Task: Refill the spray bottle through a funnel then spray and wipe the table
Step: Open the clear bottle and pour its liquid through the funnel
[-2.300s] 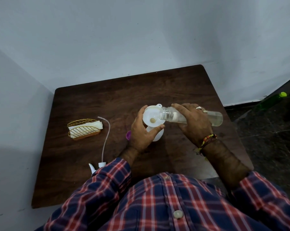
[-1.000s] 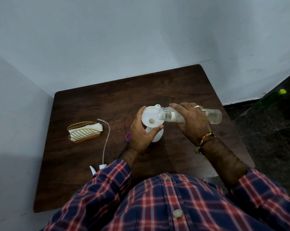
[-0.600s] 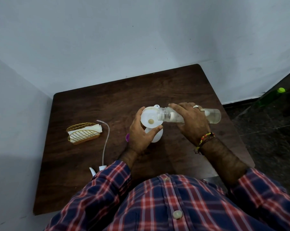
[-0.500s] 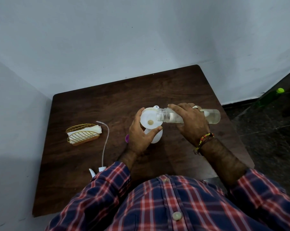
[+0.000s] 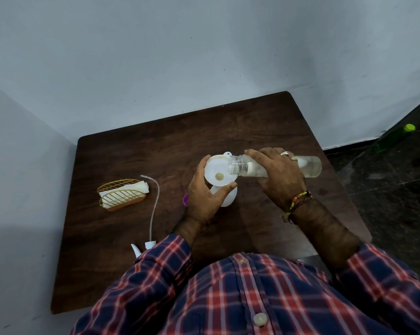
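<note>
A white funnel [image 5: 216, 171] sits in the neck of a white spray bottle body [image 5: 228, 198] standing mid-table. My left hand [image 5: 204, 197] wraps around the funnel and bottle from the left. My right hand [image 5: 280, 176] grips a clear plastic bottle [image 5: 310, 166] tipped nearly flat, its open mouth over the funnel's right rim; clear liquid shows in it. The detached spray head [image 5: 141, 247] with its long dip tube [image 5: 154, 204] lies on the table at the left, partly under my sleeve.
A gold wire holder with white napkins [image 5: 122, 194] stands at the table's left. A purple cap [image 5: 186, 199] lies just left of my left hand. The dark wooden table [image 5: 155, 146] fits into a wall corner. A green bottle [image 5: 394, 137] is on the floor, far right.
Both hands keep the same hold. The clear bottle stays tipped over the funnel; only the view has shifted slightly.
</note>
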`<action>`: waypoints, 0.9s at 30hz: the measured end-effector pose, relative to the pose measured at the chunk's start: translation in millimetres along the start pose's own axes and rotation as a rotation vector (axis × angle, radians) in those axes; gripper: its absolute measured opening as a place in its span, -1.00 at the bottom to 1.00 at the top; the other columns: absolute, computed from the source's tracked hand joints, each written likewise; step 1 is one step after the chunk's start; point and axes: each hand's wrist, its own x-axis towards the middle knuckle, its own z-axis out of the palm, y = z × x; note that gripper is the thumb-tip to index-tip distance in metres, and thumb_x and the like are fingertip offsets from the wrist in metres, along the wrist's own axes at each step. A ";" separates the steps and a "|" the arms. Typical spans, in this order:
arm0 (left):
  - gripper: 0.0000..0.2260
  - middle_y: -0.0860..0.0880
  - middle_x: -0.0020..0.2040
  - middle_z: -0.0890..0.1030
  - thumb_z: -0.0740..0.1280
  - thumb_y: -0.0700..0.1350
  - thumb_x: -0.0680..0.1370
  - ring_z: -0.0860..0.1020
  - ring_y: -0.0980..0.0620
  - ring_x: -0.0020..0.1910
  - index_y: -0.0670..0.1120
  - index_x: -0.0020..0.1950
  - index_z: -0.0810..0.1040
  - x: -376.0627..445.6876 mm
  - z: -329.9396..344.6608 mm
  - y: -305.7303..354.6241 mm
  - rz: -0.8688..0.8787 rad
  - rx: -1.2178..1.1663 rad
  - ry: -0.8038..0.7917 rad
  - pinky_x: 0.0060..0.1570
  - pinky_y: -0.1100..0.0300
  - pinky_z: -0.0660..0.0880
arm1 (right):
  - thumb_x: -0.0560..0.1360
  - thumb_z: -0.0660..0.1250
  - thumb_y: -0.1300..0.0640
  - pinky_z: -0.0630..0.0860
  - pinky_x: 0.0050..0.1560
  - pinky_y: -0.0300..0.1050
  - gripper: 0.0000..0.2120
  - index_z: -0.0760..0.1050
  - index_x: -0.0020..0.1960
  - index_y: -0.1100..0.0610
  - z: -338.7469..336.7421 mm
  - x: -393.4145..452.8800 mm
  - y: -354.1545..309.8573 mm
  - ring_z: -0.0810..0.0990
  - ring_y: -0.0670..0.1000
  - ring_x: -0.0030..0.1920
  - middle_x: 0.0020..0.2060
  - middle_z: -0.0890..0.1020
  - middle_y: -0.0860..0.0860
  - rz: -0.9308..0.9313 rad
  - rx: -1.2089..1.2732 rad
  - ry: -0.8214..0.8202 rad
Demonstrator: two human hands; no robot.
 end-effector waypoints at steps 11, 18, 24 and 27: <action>-0.21 0.18 0.32 0.40 0.59 -0.02 0.36 0.38 0.24 0.30 -0.09 0.49 0.29 0.1 -0.3 0.5 0.002 0.006 -0.003 0.19 0.56 0.32 | 0.37 0.48 0.17 0.46 0.16 0.15 -0.40 0.44 0.38 -0.03 0.3 0.1 1.1 0.56 0.11 0.12 0.13 0.60 -0.02 -0.006 -0.011 0.005; -0.21 0.08 0.37 0.44 0.59 -0.02 0.35 0.39 0.20 0.31 -0.11 0.49 0.30 0.2 1.0 0.7 0.009 0.020 0.013 0.23 0.53 0.33 | 0.37 0.47 0.17 0.45 0.13 0.14 -0.41 0.45 0.37 -0.03 -0.6 -0.3 0.5 0.56 0.12 0.10 0.11 0.60 -0.02 -0.008 -0.013 0.016; -0.21 0.10 0.37 0.42 0.58 -0.03 0.36 0.36 0.26 0.29 -0.09 0.49 0.29 0.3 1.0 1.4 0.000 0.015 0.004 0.19 0.59 0.30 | 0.33 0.49 0.22 0.48 0.11 0.16 -0.38 0.47 0.36 -0.01 -0.9 -0.8 0.1 0.57 0.14 0.10 0.11 0.61 0.00 -0.015 -0.016 0.024; -0.21 0.18 0.32 0.39 0.58 -0.02 0.36 0.36 0.26 0.30 -0.08 0.50 0.28 0.1 0.8 1.3 -0.008 0.009 -0.001 0.18 0.60 0.29 | 0.34 0.50 0.21 0.48 0.10 0.15 -0.40 0.47 0.35 -0.01 -0.4 -0.9 0.6 0.58 0.13 0.09 0.10 0.62 0.00 -0.019 -0.020 0.028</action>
